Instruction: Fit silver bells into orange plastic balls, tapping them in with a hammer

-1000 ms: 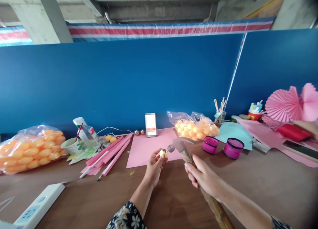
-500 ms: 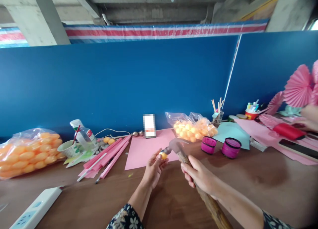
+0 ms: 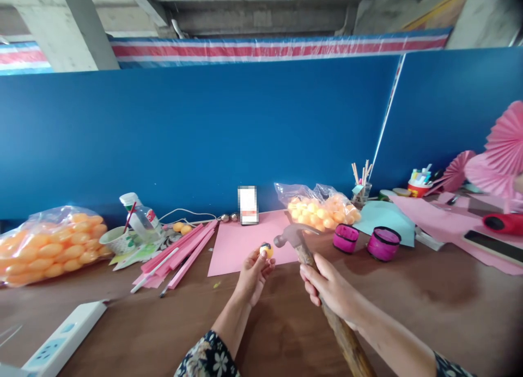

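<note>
My left hand (image 3: 255, 273) pinches a small orange ball (image 3: 266, 250) with a dark mark on its upper side, holding it up in front of the pink sheet (image 3: 232, 249). Wrapped round the wooden handle of a claw hammer (image 3: 339, 322) is my right hand (image 3: 327, 281), gripping near the head. The hammer's steel face is just right of the ball, with a small gap between them. Behind the hammer lies a clear bag of orange balls (image 3: 322, 213). Two magenta mesh bands with black edges (image 3: 346, 239) stand to the right of my right hand.
A larger bag of orange balls (image 3: 53, 249), a paper cup (image 3: 114, 239), a plastic bottle (image 3: 141, 219) and pink paper strips (image 3: 180, 257) lie left. A power strip (image 3: 61, 339) is front left. A phone (image 3: 494, 250) and pink paper fans (image 3: 506, 143) are right, before a blue partition (image 3: 245, 126).
The hammer head has come away from the ball, leaving a gap. The ball's marked side now shows more. At the far right, another person's hand has mostly left the view.
</note>
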`<state>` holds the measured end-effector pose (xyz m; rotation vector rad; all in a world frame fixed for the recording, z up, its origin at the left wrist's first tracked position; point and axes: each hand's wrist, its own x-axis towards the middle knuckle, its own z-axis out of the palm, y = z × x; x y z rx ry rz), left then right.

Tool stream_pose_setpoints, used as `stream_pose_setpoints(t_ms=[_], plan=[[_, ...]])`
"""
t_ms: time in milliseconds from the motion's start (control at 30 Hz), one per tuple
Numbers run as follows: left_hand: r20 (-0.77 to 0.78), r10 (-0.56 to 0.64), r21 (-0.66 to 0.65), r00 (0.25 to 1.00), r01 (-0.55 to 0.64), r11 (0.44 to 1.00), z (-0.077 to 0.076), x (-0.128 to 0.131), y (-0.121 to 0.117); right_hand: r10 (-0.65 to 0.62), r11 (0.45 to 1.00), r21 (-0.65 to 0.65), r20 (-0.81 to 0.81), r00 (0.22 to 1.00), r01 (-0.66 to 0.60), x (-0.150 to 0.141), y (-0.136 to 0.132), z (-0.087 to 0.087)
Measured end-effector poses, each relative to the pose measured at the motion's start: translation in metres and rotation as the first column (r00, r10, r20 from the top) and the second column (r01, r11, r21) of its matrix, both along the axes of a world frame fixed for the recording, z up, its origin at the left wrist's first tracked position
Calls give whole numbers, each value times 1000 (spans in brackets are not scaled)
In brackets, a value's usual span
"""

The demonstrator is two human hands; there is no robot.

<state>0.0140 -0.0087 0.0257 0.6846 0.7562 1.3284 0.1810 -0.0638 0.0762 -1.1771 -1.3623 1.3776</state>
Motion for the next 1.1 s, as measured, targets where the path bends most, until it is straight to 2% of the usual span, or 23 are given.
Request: stream_pose_setpoints(t_ms=[167, 333, 467, 600, 767, 933, 1100], plan=[[4, -16, 44, 1000, 15, 999, -3, 1, 0, 48, 999, 17, 43, 998, -48, 0, 2, -1], [39, -21, 70, 999, 18, 997, -9, 0, 3, 18, 998, 59, 46, 999, -20, 0, 2, -2], [77, -57, 58, 995, 53, 997, -12, -3, 5, 55, 998, 30, 71, 996, -57, -1, 2, -2], [121, -24, 1, 992, 24, 1000, -9, -2, 5, 24, 999, 33, 31, 999, -25, -1, 2, -1], [81, -56, 58, 995, 51, 997, -1, 1, 0, 46, 999, 11, 32, 998, -46, -2, 1, -5], [70, 8, -16, 998, -7, 1000, 3, 1, -2, 11, 999, 34, 7, 1000, -12, -1, 0, -8], [67, -44, -3, 997, 44, 999, 2, 2, -1, 32, 999, 8, 6, 999, -32, -1, 0, -2]])
